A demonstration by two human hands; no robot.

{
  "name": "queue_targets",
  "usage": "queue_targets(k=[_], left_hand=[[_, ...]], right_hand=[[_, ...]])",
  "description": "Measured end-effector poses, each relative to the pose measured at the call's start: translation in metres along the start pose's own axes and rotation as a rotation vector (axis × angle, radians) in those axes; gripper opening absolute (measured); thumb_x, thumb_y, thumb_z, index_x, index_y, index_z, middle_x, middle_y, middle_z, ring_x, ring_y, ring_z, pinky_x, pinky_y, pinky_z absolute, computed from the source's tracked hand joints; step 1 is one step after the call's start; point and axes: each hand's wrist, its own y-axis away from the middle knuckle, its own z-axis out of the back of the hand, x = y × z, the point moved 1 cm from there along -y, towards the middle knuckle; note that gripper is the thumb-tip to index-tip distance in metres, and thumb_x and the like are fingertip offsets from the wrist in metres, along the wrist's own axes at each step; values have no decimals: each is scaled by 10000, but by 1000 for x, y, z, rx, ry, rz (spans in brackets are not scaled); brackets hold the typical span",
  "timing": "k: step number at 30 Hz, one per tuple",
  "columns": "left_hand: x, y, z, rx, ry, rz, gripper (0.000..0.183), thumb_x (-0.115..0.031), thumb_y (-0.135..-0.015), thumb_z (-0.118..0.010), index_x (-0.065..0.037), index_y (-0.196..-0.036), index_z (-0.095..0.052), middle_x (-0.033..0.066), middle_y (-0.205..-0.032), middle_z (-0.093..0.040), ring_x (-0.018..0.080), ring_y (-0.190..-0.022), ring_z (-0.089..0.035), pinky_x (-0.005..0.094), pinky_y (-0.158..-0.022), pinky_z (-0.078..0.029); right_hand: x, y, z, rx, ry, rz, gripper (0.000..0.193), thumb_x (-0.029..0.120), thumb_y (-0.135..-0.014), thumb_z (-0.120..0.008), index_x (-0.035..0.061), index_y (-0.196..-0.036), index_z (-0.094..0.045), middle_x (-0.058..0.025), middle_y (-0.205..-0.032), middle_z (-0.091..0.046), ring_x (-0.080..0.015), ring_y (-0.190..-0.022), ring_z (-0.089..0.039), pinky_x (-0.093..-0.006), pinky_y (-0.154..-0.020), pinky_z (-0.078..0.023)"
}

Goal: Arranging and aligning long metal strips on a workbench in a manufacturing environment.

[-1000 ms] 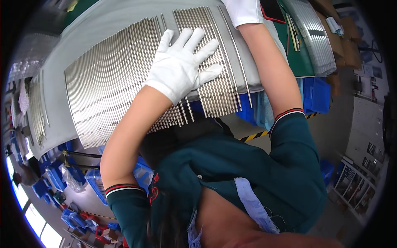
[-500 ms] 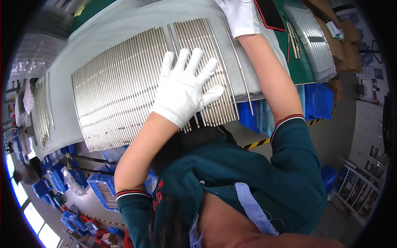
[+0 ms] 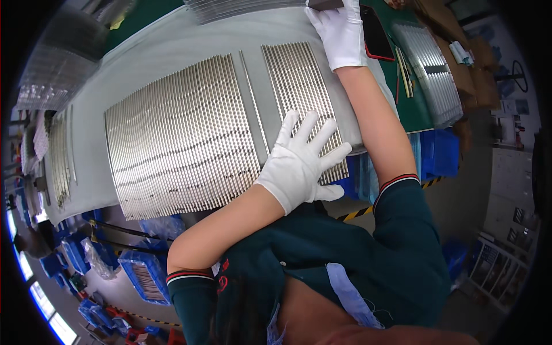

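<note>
My left hand, in a white glove, lies with fingers spread over the near end of a smaller group of thin metal rods. A wide row of similar silvery rods lies to its left, side by side on the pale cloth. One single rod lies apart in the gap between the two groups. At the far side, my right hand, also white-gloved, is closed on a dark grey block cut off by the picture's upper edge.
A phone with a red edge lies right of my right hand, near slim tools. Clear ribbed plastic trays stand at far right and far left. Another tray is at the back. Blue bins stand below the table.
My left hand has moved right and nearer to me. The smaller rod group now lies farther from the wide row, with a broader gap. My right hand has come nearer, and the dark block now shows.
</note>
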Motion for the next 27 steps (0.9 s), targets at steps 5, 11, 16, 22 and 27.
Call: queue_targets(k=[5, 11, 16, 22, 27], left_hand=[[6, 31, 10, -15, -37, 67, 792, -698, -804, -667, -301, -1477, -535, 159, -1530, -432, 456, -1427, -368, 669, -1180, -221], [7, 40, 14, 29, -57, 98, 786, -642, -816, -684, -296, -1498, -502, 130, -1542, -409, 448, -1449, -331, 648, -1197, -209], [-1, 6, 3, -100, 114, -167, 678, -511, -816, -733, -240, -1417, -574, 177, -1469, -464, 452, -1335, -427, 608, -1155, -310], [5, 37, 40, -259, 132, -55, 697, -559, -754, -757, -194, -1330, -612, 219, -1300, -517, 418, -1172, -494, 595, -1036, -364], [31, 114, 42, -134, -161, 284, 795, -643, -686, -772, -229, -1347, -620, 233, -1365, -502, 457, -1264, -475, 640, -1098, -328]], right_hand=[[-5, -10, 5, 30, -8, -90, 362, 142, -980, -505, 95, -1327, -599, -101, -1319, -631, -271, -1305, -531, -571, -1220, -297], [3, 5, -25, -101, -139, -5, 318, 145, -1002, -526, 93, -1305, -610, -123, -1255, -655, -236, -1227, -582, -518, -1148, -391], [11, -15, -10, -221, -1847, -731, 384, 158, -990, -617, 5, -1341, -577, -146, -1108, -685, -233, -989, -665, -361, -817, -546], [4, -8, -26, -446, -1716, -609, 282, 85, -1010, -576, 9, -1280, -606, -146, -1040, -671, -251, -883, -647, -373, -783, -530], [3, -19, -17, -254, -1848, -733, 292, 143, -1067, -471, -9, -1278, -605, -152, -1059, -658, -245, -922, -628, -347, -806, -517]])
